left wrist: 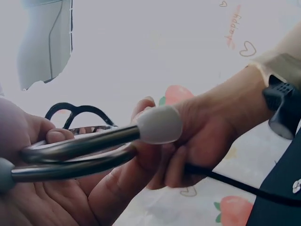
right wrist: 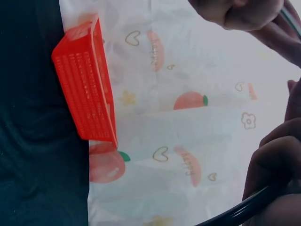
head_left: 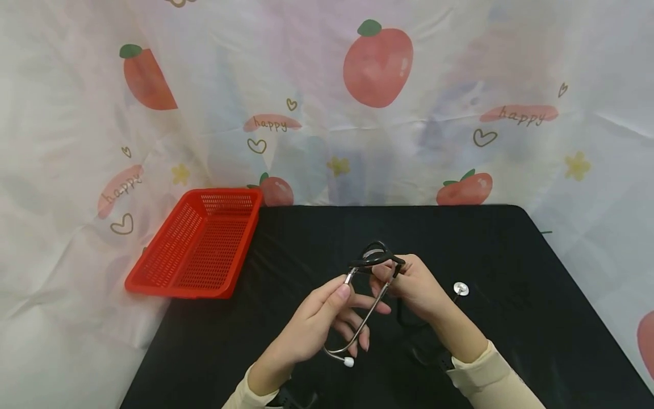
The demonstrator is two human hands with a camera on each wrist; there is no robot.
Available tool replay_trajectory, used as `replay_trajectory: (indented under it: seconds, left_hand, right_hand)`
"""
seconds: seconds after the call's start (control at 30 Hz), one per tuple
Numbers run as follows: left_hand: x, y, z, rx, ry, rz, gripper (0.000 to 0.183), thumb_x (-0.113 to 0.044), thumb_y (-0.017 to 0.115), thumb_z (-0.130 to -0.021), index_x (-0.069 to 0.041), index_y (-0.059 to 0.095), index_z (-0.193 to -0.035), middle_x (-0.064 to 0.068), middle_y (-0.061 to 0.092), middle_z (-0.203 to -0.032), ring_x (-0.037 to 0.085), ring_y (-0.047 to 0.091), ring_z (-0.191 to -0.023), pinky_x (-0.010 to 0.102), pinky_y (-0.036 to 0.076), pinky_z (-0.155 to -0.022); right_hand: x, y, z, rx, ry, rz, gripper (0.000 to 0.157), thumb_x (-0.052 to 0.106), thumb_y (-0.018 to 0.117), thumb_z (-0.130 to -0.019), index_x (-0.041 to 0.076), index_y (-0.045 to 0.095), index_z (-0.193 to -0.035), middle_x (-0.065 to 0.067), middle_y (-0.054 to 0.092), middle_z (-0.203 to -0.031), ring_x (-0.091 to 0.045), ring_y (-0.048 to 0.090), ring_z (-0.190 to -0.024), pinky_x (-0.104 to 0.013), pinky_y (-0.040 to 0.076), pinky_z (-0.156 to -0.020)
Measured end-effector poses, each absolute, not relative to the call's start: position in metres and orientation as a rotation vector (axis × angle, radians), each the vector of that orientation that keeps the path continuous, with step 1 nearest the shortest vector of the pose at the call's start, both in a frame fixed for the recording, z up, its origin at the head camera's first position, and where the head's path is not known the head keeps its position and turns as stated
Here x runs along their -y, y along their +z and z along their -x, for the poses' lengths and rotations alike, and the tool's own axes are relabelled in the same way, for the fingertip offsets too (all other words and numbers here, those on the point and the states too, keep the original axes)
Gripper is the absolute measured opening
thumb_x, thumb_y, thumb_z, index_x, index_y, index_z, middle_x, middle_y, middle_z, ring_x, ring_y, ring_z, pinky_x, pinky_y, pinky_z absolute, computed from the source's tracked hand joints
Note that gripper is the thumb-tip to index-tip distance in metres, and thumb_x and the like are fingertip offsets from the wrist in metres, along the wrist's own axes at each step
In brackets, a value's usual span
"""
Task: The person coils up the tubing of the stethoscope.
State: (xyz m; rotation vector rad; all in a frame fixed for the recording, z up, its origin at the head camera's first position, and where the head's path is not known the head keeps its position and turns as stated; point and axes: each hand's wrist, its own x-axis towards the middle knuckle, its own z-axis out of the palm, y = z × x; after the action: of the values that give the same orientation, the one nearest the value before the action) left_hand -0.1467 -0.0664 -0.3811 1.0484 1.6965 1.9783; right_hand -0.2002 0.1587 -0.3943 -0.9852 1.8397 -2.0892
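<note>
A stethoscope with metal ear tubes (head_left: pixel 369 318) and black tubing (head_left: pixel 377 258) is held up above the table between both hands. My left hand (head_left: pixel 314 321) pinches one metal tube between thumb and fingers, its other fingers spread below. My right hand (head_left: pixel 419 287) grips the black tubing near where it meets the metal; in the right wrist view its fingers curl round the tubing (right wrist: pixel 244 207). A white ear tip (head_left: pixel 349 362) hangs below the left fingers and looms large in the left wrist view. The round chest piece (head_left: pixel 461 289) lies to the right, past the right wrist.
A red plastic basket (head_left: pixel 245 241) with slotted walls stands at the table's left back corner. The table has a black cover (head_left: pixel 531 318). Behind it hangs a pale curtain (head_left: pixel 317 68) printed with fruit and hearts.
</note>
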Motion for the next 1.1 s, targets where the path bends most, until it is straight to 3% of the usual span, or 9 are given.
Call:
replay_trajectory:
  seconds: [0.13,0.23,0.27,0.4,0.47,0.53,0.77,0.97,1.1]
  left_hand:
    - [0.068,-0.382,0.148,-1.685,1.989,-1.040,0.043,-0.021,0.019,-0.116,0.003,0.041,-0.145,0.036,0.065,-0.124,0.053,0.060,-0.059,0.052,0.058,-0.050]
    - [0.069,-0.381,0.150,-1.672,2.022,-1.049,0.043,-0.021,0.019,-0.116,0.007,0.041,-0.141,0.038,0.065,-0.123,0.053,0.060,-0.059,0.053,0.057,-0.050]
    - [0.070,-0.380,0.150,-1.664,2.042,-1.048,0.044,-0.021,0.019,-0.116,0.007,0.040,-0.142,0.039,0.064,-0.123,0.053,0.060,-0.059,0.053,0.057,-0.050]
    - [0.074,-0.378,0.153,-1.666,2.112,-1.021,0.044,-0.023,0.019,-0.116,0.007,0.040,-0.142,0.040,0.064,-0.122,0.055,0.060,-0.060,0.054,0.057,-0.050]
    - [0.077,-0.377,0.154,-1.677,2.125,-1.002,0.043,-0.024,0.020,-0.116,0.010,0.043,-0.130,0.039,0.065,-0.122,0.055,0.059,-0.060,0.055,0.057,-0.050]
    - [0.080,-0.378,0.155,-1.692,2.121,-0.988,0.042,-0.025,0.021,-0.116,0.012,0.041,-0.115,0.039,0.065,-0.121,0.052,0.061,-0.059,0.054,0.057,-0.051]
    - [0.089,-0.380,0.159,-1.665,2.197,-0.927,0.045,-0.029,0.022,-0.116,0.008,0.030,-0.092,0.045,0.061,-0.121,0.018,0.071,-0.063,0.048,0.059,-0.050]
    - [0.095,-0.382,0.165,-1.613,2.192,-0.935,0.035,-0.029,0.021,-0.116,-0.013,0.042,-0.093,0.049,0.058,-0.122,0.017,0.072,-0.064,0.040,0.060,-0.052]
    - [0.097,-0.384,0.166,-1.594,2.193,-0.927,0.037,-0.028,0.021,-0.116,-0.008,0.040,-0.092,0.050,0.057,-0.122,0.017,0.071,-0.063,0.038,0.060,-0.053]
  right_hand:
    - [-0.162,-0.396,0.194,-1.897,-2.103,0.975,0.028,0.012,0.052,-0.109,0.020,0.078,-0.104,0.009,0.066,-0.076,-0.006,0.037,-0.052,-0.034,0.032,-0.044]
    - [-0.162,-0.399,0.192,-1.917,-2.102,0.980,0.031,0.009,0.053,-0.108,0.026,0.077,-0.118,0.011,0.072,-0.091,-0.003,0.052,-0.063,-0.025,0.045,-0.054]
    - [-0.161,-0.400,0.191,-1.926,-2.097,0.988,0.032,0.008,0.053,-0.107,0.027,0.077,-0.119,0.013,0.070,-0.088,-0.001,0.049,-0.061,-0.024,0.042,-0.052]
    - [-0.161,-0.403,0.187,-1.938,-2.102,0.986,0.033,0.002,0.055,-0.106,0.024,0.077,-0.119,0.015,0.065,-0.083,-0.004,0.046,-0.057,-0.026,0.040,-0.050]
    - [-0.162,-0.404,0.185,-1.966,-2.116,0.990,0.035,-0.001,0.056,-0.104,0.023,0.077,-0.117,0.015,0.056,-0.075,-0.011,0.035,-0.052,-0.033,0.031,-0.045]
    - [-0.163,-0.403,0.183,-2.005,-2.123,0.985,0.034,-0.002,0.057,-0.103,0.022,0.077,-0.115,0.012,0.061,-0.078,-0.017,0.039,-0.053,-0.036,0.031,-0.045]
    - [-0.175,-0.400,0.177,-2.353,-1.963,1.048,0.025,-0.009,0.064,-0.096,0.004,0.076,-0.114,0.002,0.062,-0.077,-0.011,0.056,-0.065,-0.032,0.046,-0.055]
    - [-0.188,-0.395,0.172,-2.634,-1.793,1.068,0.032,-0.008,0.070,-0.093,0.014,0.077,-0.116,0.009,0.064,-0.080,-0.013,0.056,-0.063,-0.024,0.046,-0.056]
    - [-0.193,-0.390,0.169,-2.755,-1.720,1.029,0.033,-0.005,0.074,-0.091,0.018,0.078,-0.115,0.012,0.069,-0.084,-0.011,0.060,-0.067,-0.022,0.048,-0.060]
